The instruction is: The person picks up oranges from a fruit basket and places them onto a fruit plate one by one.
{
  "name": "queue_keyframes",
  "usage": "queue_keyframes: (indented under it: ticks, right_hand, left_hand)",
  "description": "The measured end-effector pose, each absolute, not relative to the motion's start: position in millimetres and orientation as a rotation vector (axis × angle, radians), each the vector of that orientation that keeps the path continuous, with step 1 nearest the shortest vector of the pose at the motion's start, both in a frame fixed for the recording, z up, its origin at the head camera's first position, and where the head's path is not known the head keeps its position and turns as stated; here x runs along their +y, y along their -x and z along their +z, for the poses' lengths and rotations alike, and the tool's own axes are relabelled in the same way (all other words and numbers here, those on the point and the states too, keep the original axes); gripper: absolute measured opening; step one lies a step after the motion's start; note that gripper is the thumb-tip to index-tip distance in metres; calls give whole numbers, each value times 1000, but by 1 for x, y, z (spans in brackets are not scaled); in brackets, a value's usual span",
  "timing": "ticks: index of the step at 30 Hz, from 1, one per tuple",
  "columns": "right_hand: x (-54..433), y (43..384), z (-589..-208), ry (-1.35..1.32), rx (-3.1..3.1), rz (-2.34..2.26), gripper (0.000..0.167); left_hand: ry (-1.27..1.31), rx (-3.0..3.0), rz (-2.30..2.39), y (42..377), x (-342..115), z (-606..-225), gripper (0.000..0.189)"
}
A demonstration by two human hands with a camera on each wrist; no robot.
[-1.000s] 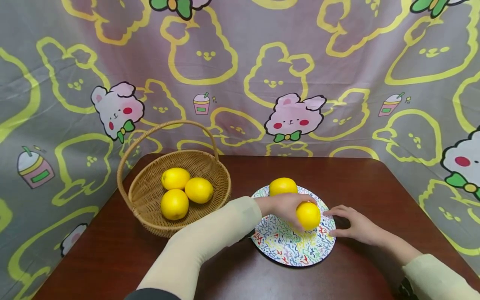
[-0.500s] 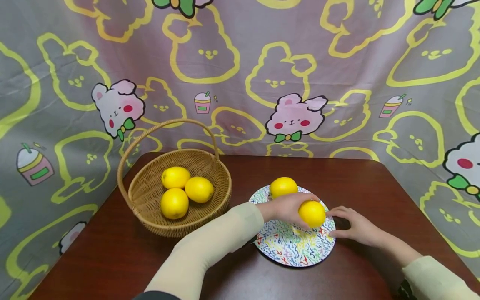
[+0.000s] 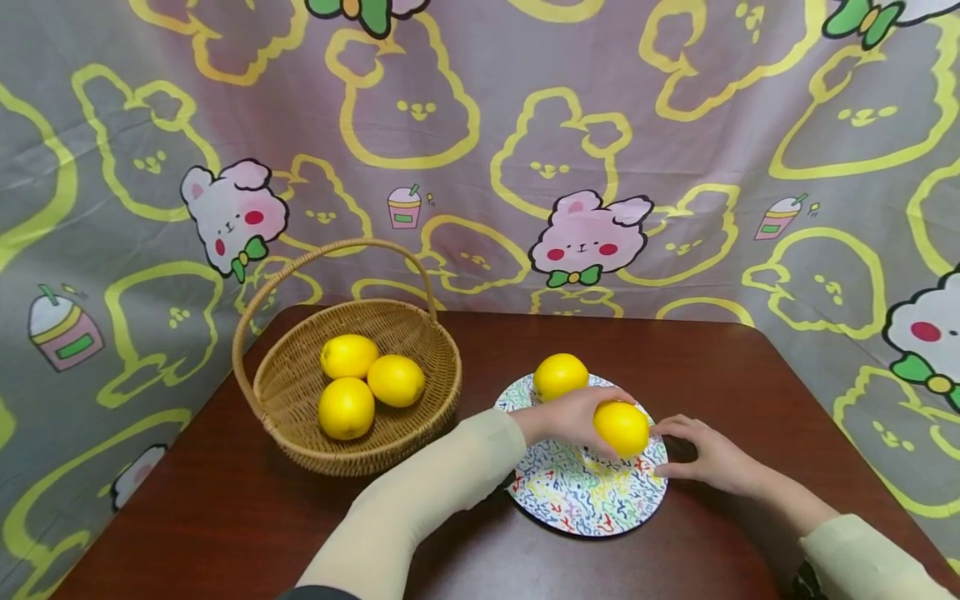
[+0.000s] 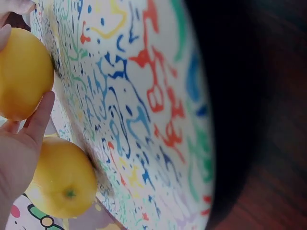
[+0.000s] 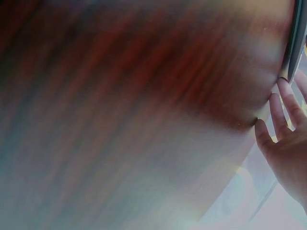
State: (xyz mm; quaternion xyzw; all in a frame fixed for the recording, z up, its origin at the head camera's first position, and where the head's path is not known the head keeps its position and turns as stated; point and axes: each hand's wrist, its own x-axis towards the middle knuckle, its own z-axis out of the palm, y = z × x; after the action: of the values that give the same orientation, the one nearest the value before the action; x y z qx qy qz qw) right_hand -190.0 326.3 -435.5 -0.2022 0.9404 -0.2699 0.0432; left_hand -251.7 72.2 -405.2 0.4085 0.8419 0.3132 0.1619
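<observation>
My left hand (image 3: 573, 419) grips a yellow lemon (image 3: 622, 429) over the right half of a round white plate (image 3: 585, 504) with multicoloured squiggles. In the left wrist view, its fingers reach along the side of the held lemon (image 4: 24, 74), close over the plate's surface. Behind that hand a second lemon (image 3: 560, 377) lies at the plate's far edge; its green stem end shows on the lemon (image 4: 64, 179) in the left wrist view. My right hand (image 3: 712, 454) is at the plate's right rim, thumb and fingers spread apart, fingertips right at the edge.
A wicker basket (image 3: 281, 379) with a tall arched handle stands left on the dark red-brown table (image 3: 480, 554). Three lemons (image 3: 347, 408) lie inside it. The left sleeve (image 3: 442, 475) passes close by the basket's near right side. A patterned cloth (image 3: 465, 125) hangs behind the table.
The left hand has shifted the held lemon slightly to the right, and the lemon has turned a little, now looking more oval. The right hand has stayed at the plate's rim.
</observation>
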Motion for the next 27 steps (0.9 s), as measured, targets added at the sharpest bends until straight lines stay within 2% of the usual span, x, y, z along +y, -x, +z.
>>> queue_keyframes:
  ticks: [27]
  right_hand:
    - [326, 190, -437, 608, 2875, -804, 59]
  left_hand:
    - [-1172, 2481, 821, 249, 77, -404, 78]
